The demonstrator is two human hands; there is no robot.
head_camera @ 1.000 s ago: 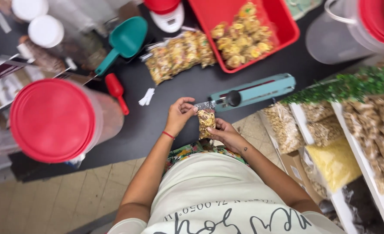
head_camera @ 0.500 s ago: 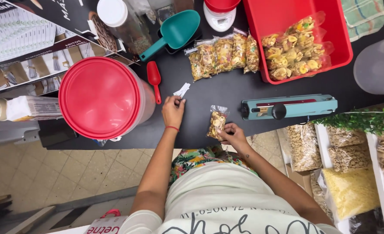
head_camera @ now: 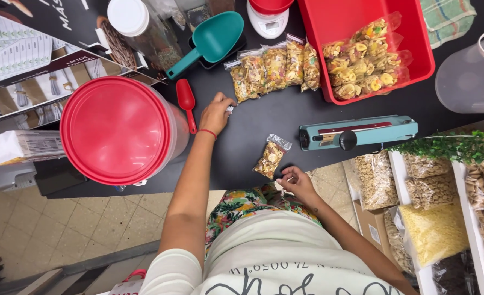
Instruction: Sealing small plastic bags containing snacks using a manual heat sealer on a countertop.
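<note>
While the left hand point(head_camera: 216, 113) reaches out over the dark counter point(head_camera: 264, 123) with its fingers curled onto a small white scrap point(head_camera: 230, 109) near the red scoop point(head_camera: 187, 104), the right hand point(head_camera: 296, 183) sits at the near edge, fingertips bunched together just beside the lower corner of a small clear snack bag point(head_camera: 270, 157). Whether those fingertips pinch the bag's corner or something tinier I cannot tell.

That bag lies tilted on the counter between the two hands, left of the teal heat sealer point(head_camera: 356, 133), and its near end comes close to the counter's edge. A careless brush of the right wrist could, I judge, push it over the edge to the floor. If its crumpled top is not sealed, the mix inside could spill. The left forearm passes close to the big tub with the red lid point(head_camera: 116, 128), and a quick pull back might knock the red scoop.

Hard to make out: what the white scrap is, and whether the bag's top is closed. The red tray point(head_camera: 417, 60) of filled bags, the row of finished bags point(head_camera: 275, 66) and the clear container point(head_camera: 471, 76) at far right are partly cut off by the frame.
</note>
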